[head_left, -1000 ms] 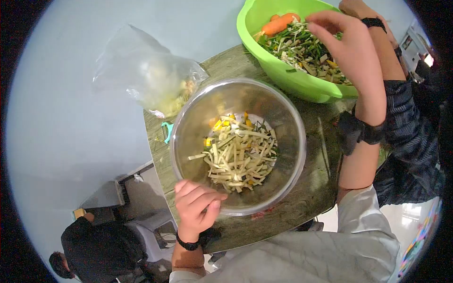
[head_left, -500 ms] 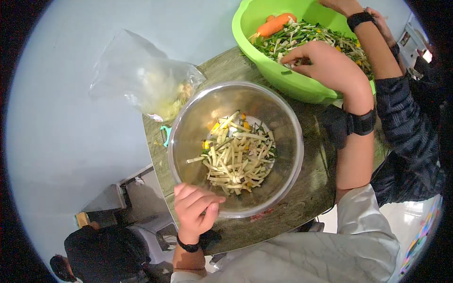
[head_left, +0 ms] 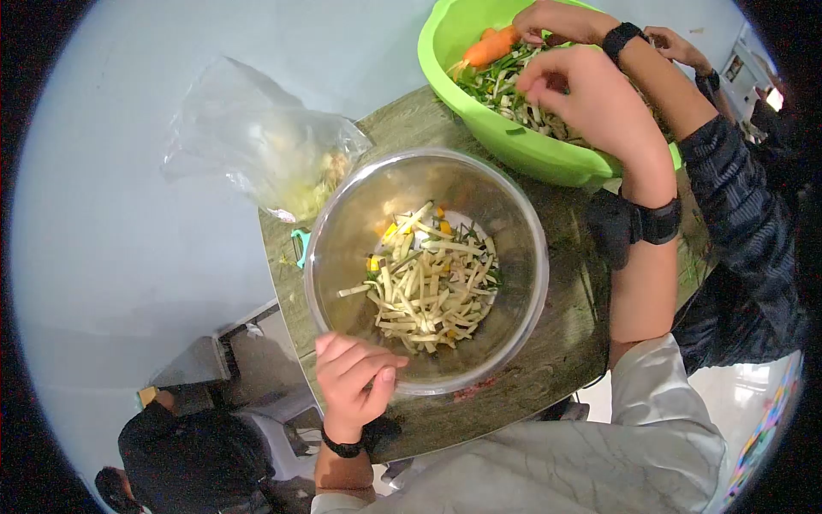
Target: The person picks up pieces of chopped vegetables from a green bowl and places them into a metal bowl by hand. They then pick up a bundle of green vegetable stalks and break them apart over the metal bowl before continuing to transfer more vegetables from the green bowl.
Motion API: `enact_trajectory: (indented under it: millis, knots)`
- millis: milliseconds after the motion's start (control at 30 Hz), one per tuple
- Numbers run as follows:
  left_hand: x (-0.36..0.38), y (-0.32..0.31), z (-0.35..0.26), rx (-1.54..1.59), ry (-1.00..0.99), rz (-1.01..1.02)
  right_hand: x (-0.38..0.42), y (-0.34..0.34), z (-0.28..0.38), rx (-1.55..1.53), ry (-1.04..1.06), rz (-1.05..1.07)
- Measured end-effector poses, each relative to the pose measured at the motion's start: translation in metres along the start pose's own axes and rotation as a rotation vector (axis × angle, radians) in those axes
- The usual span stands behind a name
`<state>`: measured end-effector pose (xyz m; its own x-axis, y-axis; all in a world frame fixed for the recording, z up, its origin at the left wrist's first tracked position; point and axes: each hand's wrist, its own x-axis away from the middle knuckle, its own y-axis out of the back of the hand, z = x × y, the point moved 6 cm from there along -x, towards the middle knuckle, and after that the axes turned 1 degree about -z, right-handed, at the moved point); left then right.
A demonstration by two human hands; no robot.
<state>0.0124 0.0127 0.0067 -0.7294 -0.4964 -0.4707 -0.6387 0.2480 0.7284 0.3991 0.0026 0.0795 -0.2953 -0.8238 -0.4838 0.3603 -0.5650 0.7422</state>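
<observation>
A steel bowl holds pale vegetable strips with green and yellow pieces among them. My left hand is at the bowl's near-left rim, fingers curled against it. Over the light-green basin my right hand hovers, thumb and fingertips drawn together; anything pinched there is too small to make out. Chopped greens and pale strips fill the basin, with an orange carrot on top. Another person's hand reaches in beside the carrot, its fingertips close to or touching it.
A clear plastic bag with scraps lies left of the bowl, near a turquoise peeler. The wooden table borders a pale wall. Another person's dark sleeve is at the right; a person in black is at lower left.
My right hand has risen slightly above the greens. The other person's hand has moved left across the basin to the carrot. My left hand and the steel bowl have barely shifted.
</observation>
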Motion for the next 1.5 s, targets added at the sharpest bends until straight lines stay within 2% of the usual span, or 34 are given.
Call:
enact_trajectory:
  millis: [33,133,233,433,533,733,833,1133,1333,1433,1500]
  knots:
    - [0.001,0.000,0.000,-0.004,0.002,0.001,-0.001,0.005,0.002,-0.012,0.012,-0.102]
    - [-0.001,0.002,-0.001,0.008,0.010,0.017,-0.003,0.011,-0.003,-0.088,0.002,-0.158]
    - [0.000,0.001,0.000,0.000,0.001,0.009,-0.006,0.007,-0.012,-0.186,-0.044,-0.074]
    - [0.001,0.001,0.000,0.007,-0.017,-0.003,-0.005,0.010,-0.003,-0.158,-0.054,-0.086]
    - [0.001,0.001,0.000,0.005,-0.019,0.008,-0.005,0.011,-0.004,-0.088,0.024,-0.096]
    - [0.001,0.001,0.001,-0.004,-0.028,0.010,-0.005,0.017,-0.001,0.027,0.042,-0.188]
    - [0.001,0.000,0.001,0.007,-0.030,0.009,-0.004,0.020,0.004,-0.004,-0.007,-0.160]
    - [0.003,0.000,0.002,0.010,-0.037,0.001,-0.004,0.019,0.005,-0.077,0.021,-0.178]
    - [0.001,0.000,0.001,0.010,-0.028,0.004,-0.003,0.012,0.001,-0.265,-0.139,-0.118]
    - [0.001,0.001,0.001,0.001,-0.029,0.002,-0.002,0.012,0.007,-0.225,-0.171,-0.126]
    - [0.001,0.000,0.001,0.003,-0.026,-0.001,-0.004,0.015,0.004,-0.196,-0.079,-0.178]
